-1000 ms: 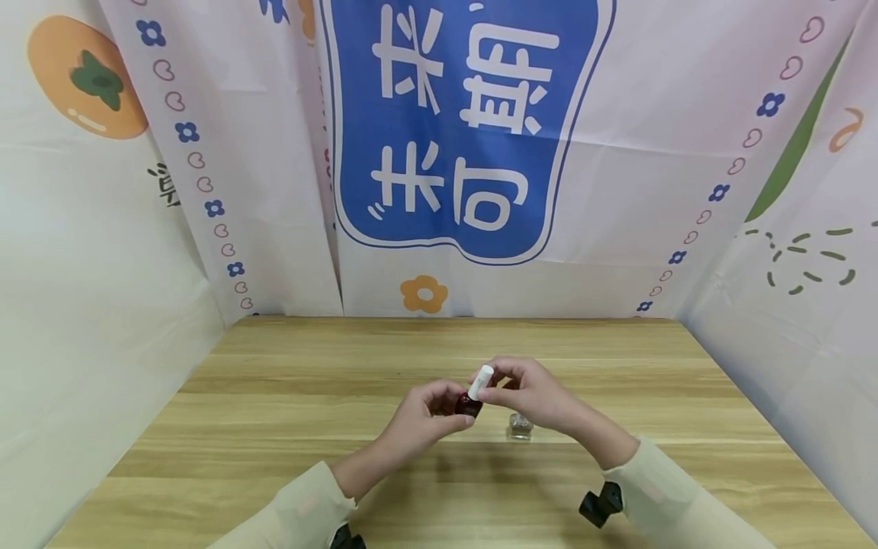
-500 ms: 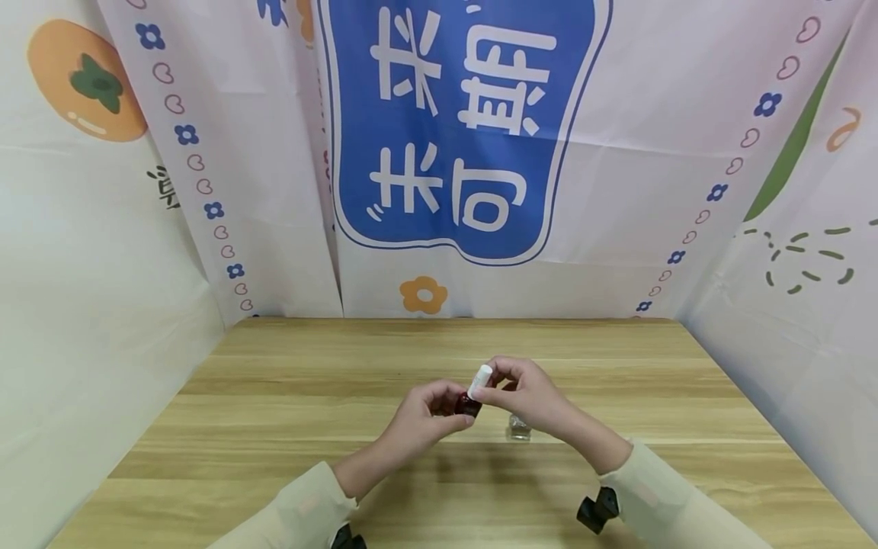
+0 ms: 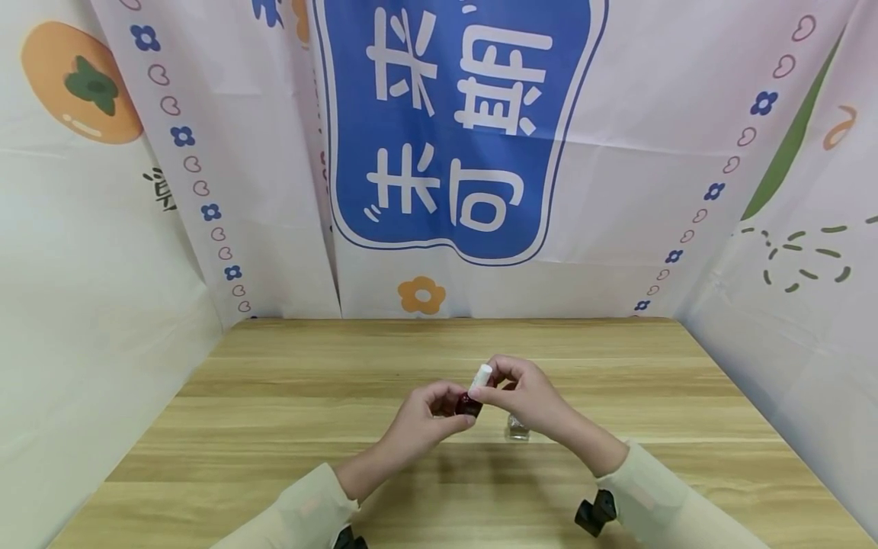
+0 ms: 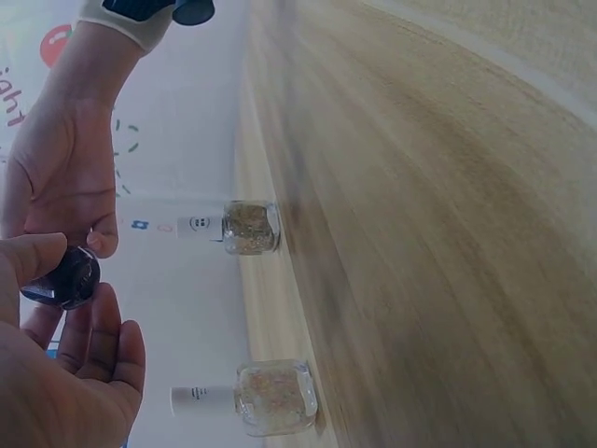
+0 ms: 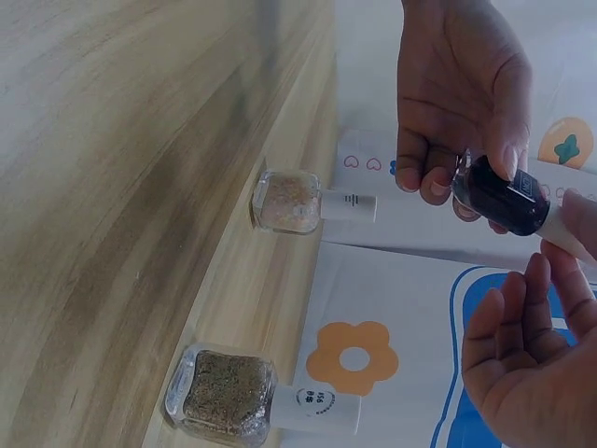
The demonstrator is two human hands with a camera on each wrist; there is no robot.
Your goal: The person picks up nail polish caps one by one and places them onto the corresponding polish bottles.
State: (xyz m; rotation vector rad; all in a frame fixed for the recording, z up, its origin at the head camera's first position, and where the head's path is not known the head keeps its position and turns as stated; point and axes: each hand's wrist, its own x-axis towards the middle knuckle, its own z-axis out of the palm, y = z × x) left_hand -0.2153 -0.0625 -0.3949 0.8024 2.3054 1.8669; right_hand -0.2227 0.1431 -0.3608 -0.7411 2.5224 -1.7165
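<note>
A dark red nail polish bottle [image 5: 508, 201] is held above the table between both hands. My left hand [image 3: 425, 415] grips its glass body, with the thumb over the label in the right wrist view. The right hand [image 3: 524, 393] pinches the white cap [image 3: 482, 377] between thumb and fingers. The cap sits on the bottle's neck, tilted up to the right in the head view. Two other nail polish bottles stand upright on the table: one with gold-brown glitter [image 5: 224, 394], one with pale pinkish glitter [image 5: 289, 203]. Both have white caps.
The wooden table [image 3: 288, 427] carries the standing bottles just by the right hand. Printed white cloth [image 3: 617, 229] hangs behind it and along both sides. Black wrist devices [image 3: 595, 512] sit at the sleeves.
The right hand and forearm have shifted very slightly left, with the fingers still on the cap. My left hand keeps its hold on the bottle. The head view has drifted a little.
</note>
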